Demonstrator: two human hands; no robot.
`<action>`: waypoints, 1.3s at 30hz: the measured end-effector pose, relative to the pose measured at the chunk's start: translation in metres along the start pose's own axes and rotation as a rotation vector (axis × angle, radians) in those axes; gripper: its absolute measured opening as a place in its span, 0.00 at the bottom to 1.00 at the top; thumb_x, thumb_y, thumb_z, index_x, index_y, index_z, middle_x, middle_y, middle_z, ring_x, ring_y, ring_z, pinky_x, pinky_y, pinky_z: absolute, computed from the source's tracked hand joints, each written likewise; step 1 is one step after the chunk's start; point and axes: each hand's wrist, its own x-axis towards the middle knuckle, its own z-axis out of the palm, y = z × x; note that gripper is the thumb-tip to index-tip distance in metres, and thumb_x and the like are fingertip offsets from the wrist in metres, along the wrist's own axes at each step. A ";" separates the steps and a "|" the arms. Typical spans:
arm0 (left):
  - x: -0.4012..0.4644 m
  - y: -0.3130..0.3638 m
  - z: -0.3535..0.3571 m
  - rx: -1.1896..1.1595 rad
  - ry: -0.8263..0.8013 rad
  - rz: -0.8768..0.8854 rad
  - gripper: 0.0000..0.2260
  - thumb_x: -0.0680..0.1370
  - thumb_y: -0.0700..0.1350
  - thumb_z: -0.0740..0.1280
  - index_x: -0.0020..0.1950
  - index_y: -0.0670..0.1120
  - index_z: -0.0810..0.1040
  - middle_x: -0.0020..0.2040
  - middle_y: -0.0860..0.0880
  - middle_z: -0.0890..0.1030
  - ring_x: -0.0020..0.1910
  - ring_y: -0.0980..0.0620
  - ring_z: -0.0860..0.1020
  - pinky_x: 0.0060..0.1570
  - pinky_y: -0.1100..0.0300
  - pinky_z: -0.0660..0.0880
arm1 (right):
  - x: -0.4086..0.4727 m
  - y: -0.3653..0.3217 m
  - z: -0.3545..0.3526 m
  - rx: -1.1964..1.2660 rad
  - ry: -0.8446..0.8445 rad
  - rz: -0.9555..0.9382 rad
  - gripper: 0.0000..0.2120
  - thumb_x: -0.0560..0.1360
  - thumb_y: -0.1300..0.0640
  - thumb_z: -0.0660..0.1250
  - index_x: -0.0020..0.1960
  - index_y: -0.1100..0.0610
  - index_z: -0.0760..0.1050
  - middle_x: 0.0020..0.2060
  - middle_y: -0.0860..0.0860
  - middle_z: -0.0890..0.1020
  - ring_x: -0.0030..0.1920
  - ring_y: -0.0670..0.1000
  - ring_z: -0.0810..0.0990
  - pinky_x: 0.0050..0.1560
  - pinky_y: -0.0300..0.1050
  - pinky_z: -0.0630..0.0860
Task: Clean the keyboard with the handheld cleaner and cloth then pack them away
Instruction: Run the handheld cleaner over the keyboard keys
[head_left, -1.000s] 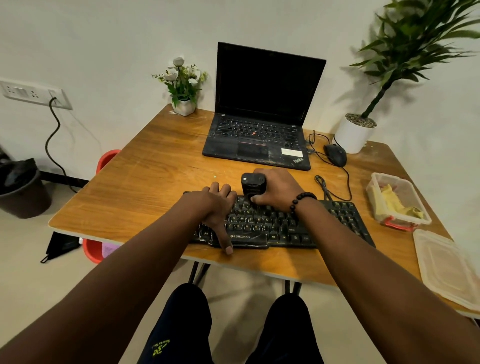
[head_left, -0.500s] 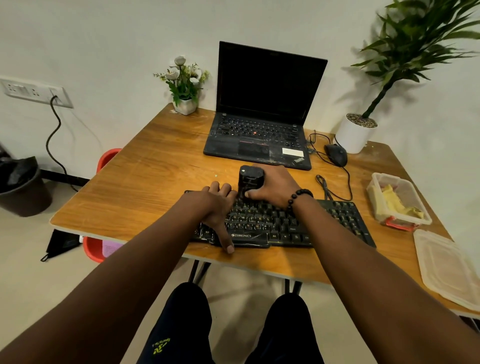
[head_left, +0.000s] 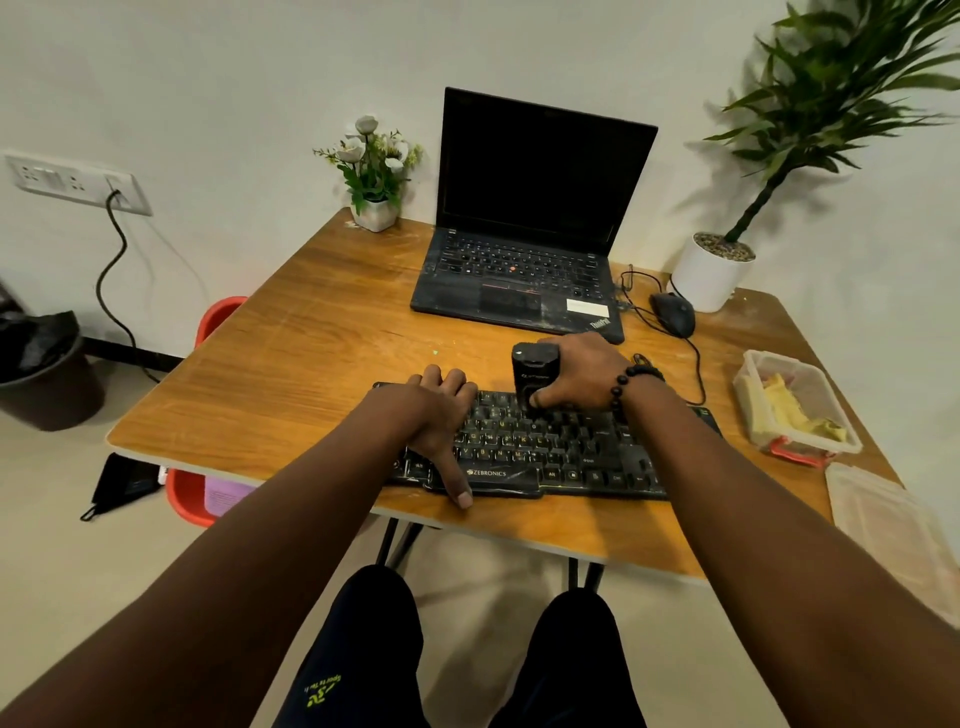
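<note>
1. Black plastic all round: the keyboard (head_left: 545, 447) lies along the near edge of the wooden surface (head_left: 311, 374), and everything below is placed against it.
2. Right hand (head_left: 576, 371) is curled round the handheld cleaner (head_left: 532, 376), thumb on its near side, holding it upright with its lower end down on the keyboard's far key rows, about midway along.
3. Left hand (head_left: 441, 415) rests on the keyboard's left end, fingers bent over the far edge and the thumb stretched down to the near edge; it steadies the board and holds nothing else.
4. Change: over the last second the cleaner has travelled from a little nearer the person on the middle rows up to the far rows, and the right hand has gone with it. The left hand has not shifted.
5. Judged from that, the cleaning pass is under way and working row by row; the right-hand block of keys looks not yet covered.
6. To the right of the keyboard stands an open clear container (head_left: 795, 410) with the yellow cloth (head_left: 789, 410) inside, its lid (head_left: 893, 540) lying nearer the person. The wiping and packing steps seem yet to come.
7. Beyond the keyboard sits a laptop (head_left: 530, 234), with a mouse (head_left: 674, 313) to its right.
</note>
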 end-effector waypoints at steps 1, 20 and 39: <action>-0.001 0.001 0.000 0.008 0.001 0.002 0.69 0.51 0.75 0.76 0.81 0.51 0.44 0.78 0.50 0.49 0.76 0.39 0.50 0.70 0.34 0.63 | -0.001 0.003 -0.003 0.021 0.018 0.028 0.19 0.68 0.50 0.75 0.55 0.56 0.75 0.48 0.51 0.81 0.49 0.51 0.78 0.49 0.44 0.77; 0.002 0.000 0.002 0.009 0.000 -0.001 0.70 0.49 0.76 0.75 0.80 0.51 0.45 0.78 0.49 0.50 0.76 0.39 0.50 0.68 0.33 0.65 | -0.030 -0.003 0.011 0.227 -0.017 -0.050 0.19 0.66 0.49 0.77 0.54 0.52 0.76 0.47 0.45 0.81 0.48 0.47 0.79 0.43 0.38 0.75; 0.001 0.002 -0.001 0.038 -0.001 0.007 0.69 0.50 0.76 0.75 0.80 0.49 0.47 0.77 0.49 0.51 0.76 0.40 0.51 0.69 0.34 0.64 | -0.060 -0.007 0.031 0.549 0.190 0.065 0.25 0.66 0.53 0.77 0.60 0.51 0.73 0.47 0.41 0.78 0.48 0.43 0.77 0.46 0.37 0.76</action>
